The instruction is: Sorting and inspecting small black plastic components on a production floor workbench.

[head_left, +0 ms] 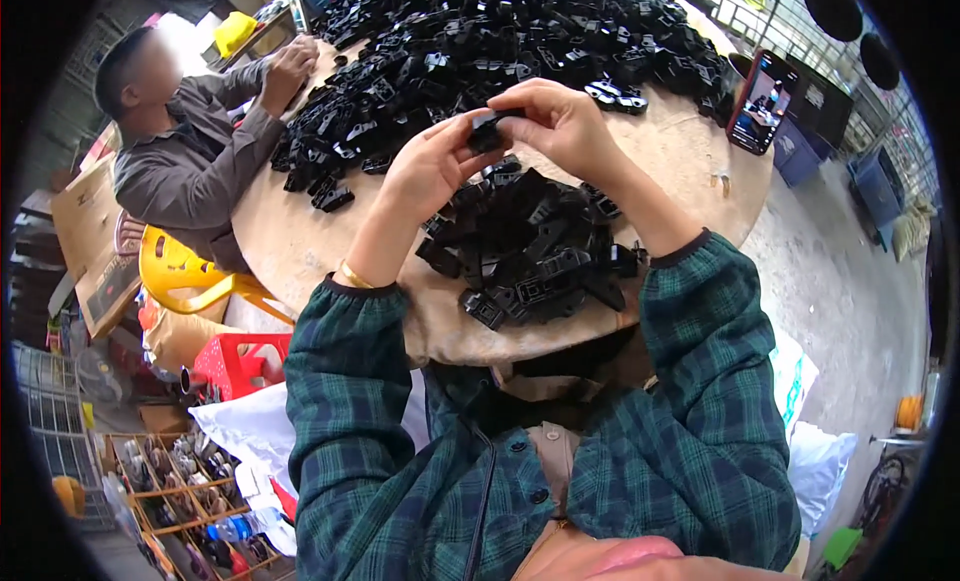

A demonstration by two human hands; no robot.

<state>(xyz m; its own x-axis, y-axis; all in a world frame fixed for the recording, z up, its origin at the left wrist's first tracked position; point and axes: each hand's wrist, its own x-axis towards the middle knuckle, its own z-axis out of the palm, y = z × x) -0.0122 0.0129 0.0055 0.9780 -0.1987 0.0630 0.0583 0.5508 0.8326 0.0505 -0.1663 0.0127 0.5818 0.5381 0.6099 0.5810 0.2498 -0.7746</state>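
Observation:
Between my two hands, over the table, is a small black plastic part [485,133]. My left hand [432,164] pinches it from the left with its fingers. My right hand [560,126] grips its upper right side between thumb and forefinger. Its exact kind is too small and too covered to make out. Just below my hands lies a pile of similar black plastic parts [540,241], close to the table's near edge. Beyond my hands, a much larger heap of black plastic parts [450,76] spreads over the far table.
The round tan table [310,246] fills the middle. At its left, a person [190,171] sits with hands at the heap. A phone [763,101] stands upright at the right edge. A yellow chair [180,271] and red stool [235,366] are at left.

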